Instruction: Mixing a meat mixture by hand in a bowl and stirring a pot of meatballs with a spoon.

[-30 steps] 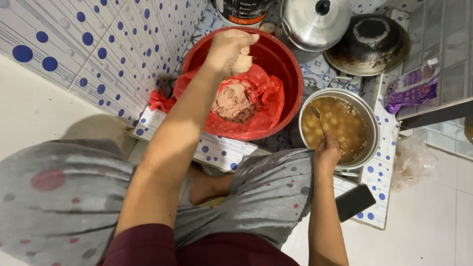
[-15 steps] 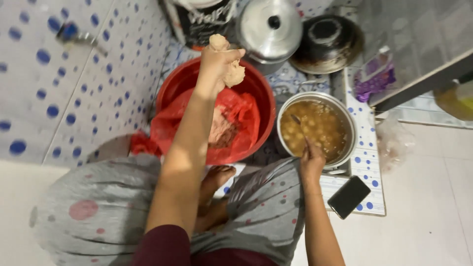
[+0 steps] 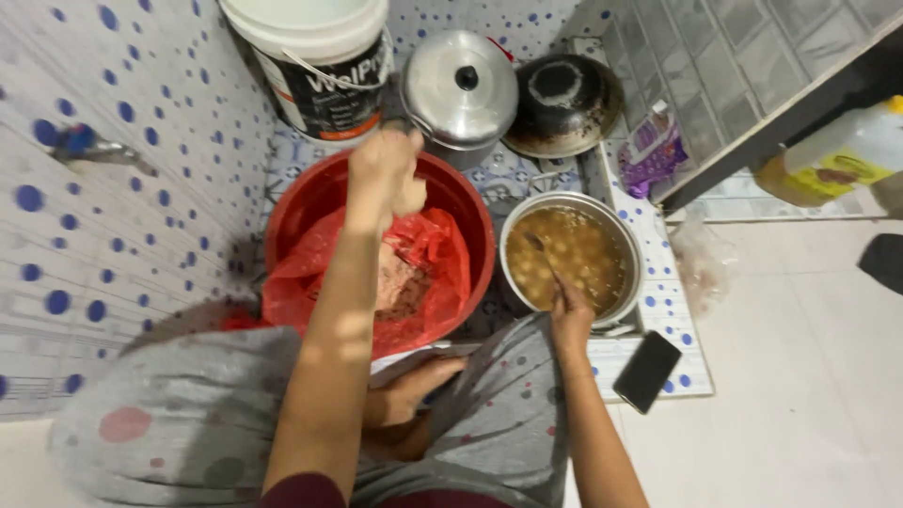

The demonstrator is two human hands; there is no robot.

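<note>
On a pale tiled floor, a dark phone (image 3: pixel 646 371) lies nearest, right of the red basin (image 3: pixel 470 221). The right hand (image 3: pixel 571 317) grips a spoon (image 3: pixel 538 246) in the soup pot (image 3: pixel 628 246) beside it. The left hand (image 3: pixel 384 176) pinches pale paste (image 3: pixel 410 195) above the basin. Beyond stand a white bucket (image 3: pixel 320 56) and lidded pot (image 3: pixel 459 89) against dotted wall tiles (image 3: pixel 113 188).

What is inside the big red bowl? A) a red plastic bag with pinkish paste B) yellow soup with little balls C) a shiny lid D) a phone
A: the red bowl holds a red plastic bag with pinkish paste on it; the left hand is raised above it.
</note>
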